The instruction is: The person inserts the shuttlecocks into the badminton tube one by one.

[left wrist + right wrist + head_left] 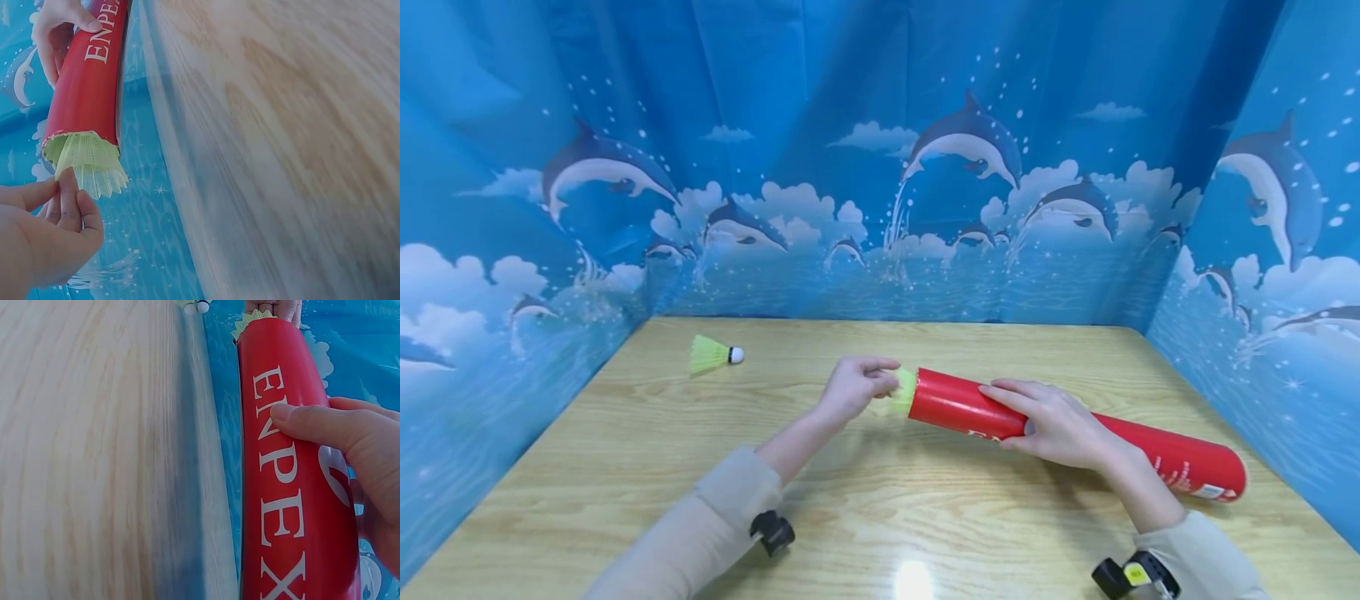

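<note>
A long red shuttlecock tube (955, 400) lies slanted over the table, its mouth towards the left. My right hand (1060, 423) grips it around the middle, thumb on the near side beside the white lettering in the right wrist view. From the mouth sticks the yellow-green skirt of a shuttlecock (94, 165); its head is hidden inside the tube. My left hand (859, 387) pinches the edge of that skirt between thumb and fingers (70, 194).
Another yellow-green shuttlecock (709, 356) with a white head lies at the table's back left. The wooden table (625, 467) is bordered by blue dolphin-print curtains (820, 150) behind and at the sides.
</note>
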{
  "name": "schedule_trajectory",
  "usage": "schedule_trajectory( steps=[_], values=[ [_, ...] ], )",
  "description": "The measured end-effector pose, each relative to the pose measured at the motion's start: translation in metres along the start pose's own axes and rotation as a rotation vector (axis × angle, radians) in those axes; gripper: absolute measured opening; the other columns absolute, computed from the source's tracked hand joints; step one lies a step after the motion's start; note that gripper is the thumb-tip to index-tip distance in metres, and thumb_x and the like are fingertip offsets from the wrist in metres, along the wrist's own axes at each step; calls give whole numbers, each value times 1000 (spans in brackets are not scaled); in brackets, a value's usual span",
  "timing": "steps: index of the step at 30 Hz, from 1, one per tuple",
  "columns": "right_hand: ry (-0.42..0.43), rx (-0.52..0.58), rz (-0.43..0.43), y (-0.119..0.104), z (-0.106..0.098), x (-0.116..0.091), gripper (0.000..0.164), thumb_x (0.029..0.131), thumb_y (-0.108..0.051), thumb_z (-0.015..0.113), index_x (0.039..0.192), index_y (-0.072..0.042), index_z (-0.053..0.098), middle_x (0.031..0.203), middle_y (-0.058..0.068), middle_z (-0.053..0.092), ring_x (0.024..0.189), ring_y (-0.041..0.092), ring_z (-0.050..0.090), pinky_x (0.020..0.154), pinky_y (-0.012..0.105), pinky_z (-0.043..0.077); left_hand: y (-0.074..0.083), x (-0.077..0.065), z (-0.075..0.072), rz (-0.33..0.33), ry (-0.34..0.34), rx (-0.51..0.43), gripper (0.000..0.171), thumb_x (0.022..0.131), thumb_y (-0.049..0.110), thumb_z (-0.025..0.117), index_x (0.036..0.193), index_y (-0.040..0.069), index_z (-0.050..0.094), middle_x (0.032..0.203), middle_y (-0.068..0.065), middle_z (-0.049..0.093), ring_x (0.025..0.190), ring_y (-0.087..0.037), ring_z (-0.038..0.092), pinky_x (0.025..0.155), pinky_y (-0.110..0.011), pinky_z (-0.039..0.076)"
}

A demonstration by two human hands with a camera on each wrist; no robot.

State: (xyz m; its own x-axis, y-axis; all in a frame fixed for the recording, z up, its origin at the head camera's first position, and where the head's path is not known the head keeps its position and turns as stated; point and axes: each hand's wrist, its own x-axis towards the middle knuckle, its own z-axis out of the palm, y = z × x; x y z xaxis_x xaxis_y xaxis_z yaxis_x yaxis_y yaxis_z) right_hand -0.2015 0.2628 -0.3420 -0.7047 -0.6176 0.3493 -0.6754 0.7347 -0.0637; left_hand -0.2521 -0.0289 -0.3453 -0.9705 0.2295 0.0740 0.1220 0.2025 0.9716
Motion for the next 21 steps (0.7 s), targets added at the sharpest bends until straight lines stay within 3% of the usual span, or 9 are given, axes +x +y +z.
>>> schedule_trajectory(
  steps=[4, 13, 21],
  values=[
    [-1, 1, 0, 0, 1, 0, 80, 63, -24, 86, 134, -16, 50, 126, 11, 54, 105, 28, 53, 77, 45, 50, -2, 1, 3, 8, 18, -5, 25, 82, 0, 66, 107, -4, 66, 90, -14, 69, 76, -18, 65, 74, -32, 54],
    [-3, 2, 14, 1, 1, 0, 81, 61, -23, 87, 133, -16, 51, 125, 11, 54, 105, 28, 53, 77, 45, 50, 0, 1, 5, 7, 27, 12, 21, 82, 2, 66, 102, -6, 65, 88, -11, 69, 78, -23, 65, 79, -39, 52],
    [11, 1, -3, 2, 2, 0, 81, 60, -23, 88, 133, -15, 51, 125, 11, 54, 105, 28, 53, 76, 45, 51, 2, 1, 7, 49, 41, 3, 15, 81, -2, 66, 95, -5, 66, 83, -12, 68, 70, -15, 63, 74, -37, 53]
  ],
)
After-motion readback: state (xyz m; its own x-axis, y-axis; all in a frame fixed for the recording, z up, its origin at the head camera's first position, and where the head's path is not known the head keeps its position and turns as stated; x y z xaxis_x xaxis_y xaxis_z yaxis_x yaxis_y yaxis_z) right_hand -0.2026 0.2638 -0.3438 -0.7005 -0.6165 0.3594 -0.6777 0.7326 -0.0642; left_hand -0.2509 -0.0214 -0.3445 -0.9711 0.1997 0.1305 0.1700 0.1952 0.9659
